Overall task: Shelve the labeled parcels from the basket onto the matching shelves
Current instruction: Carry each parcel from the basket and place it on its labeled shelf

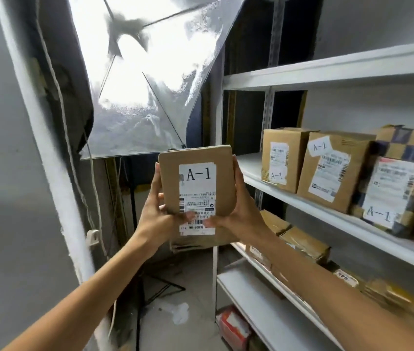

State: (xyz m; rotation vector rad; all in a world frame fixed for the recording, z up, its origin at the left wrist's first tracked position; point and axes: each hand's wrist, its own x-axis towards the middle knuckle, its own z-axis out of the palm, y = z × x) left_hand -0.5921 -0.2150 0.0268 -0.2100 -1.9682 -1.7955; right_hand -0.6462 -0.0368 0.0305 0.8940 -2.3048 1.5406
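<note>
Beside shelf (251,171) end, held up: parcel (197,183) marked A-1.
Gripped at lower side edges by left hand (160,216) and right hand (241,211), fingers curled round; probably light, stiff cardboard; sides best for hold.

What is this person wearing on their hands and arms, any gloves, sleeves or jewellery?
Nothing that shows. The left hand and right hand are bare, with no gloves, and no rings are visible. Both wrists lack a watch or band, and the forearms are uncovered down to the frame's edge, so no sleeve appears.
</note>
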